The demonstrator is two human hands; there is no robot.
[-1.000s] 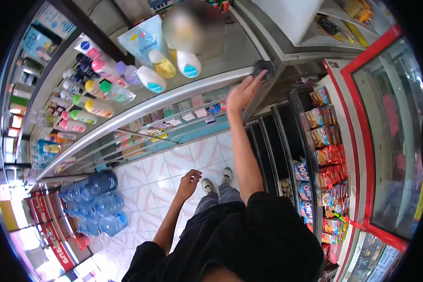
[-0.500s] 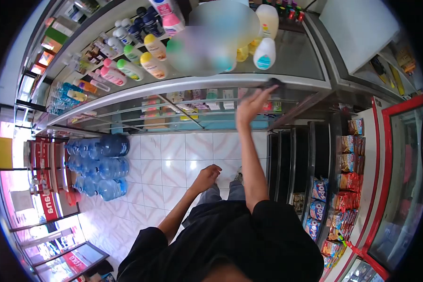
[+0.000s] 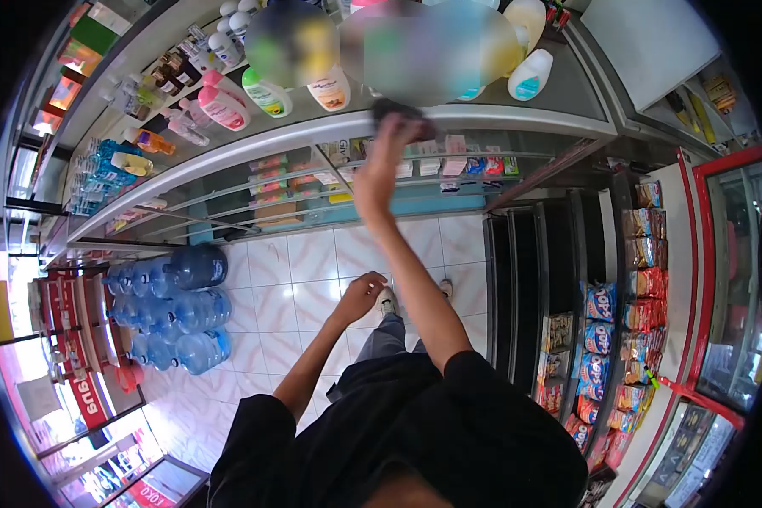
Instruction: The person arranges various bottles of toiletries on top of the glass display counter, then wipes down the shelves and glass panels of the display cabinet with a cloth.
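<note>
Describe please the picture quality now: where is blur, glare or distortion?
Head view: the right hand and its dark item look soft, probably from motion; head view: round smeared patches hide some bottles above; head view: glare spots on the floor, overexposed light at left; head view: the wide lens curves the counter edge, with black corners.

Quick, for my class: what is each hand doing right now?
Left hand: loosely open, nothing visible in it.
Right hand: holding a blurred dark cloth-like item at the counter's metal edge.
</note>
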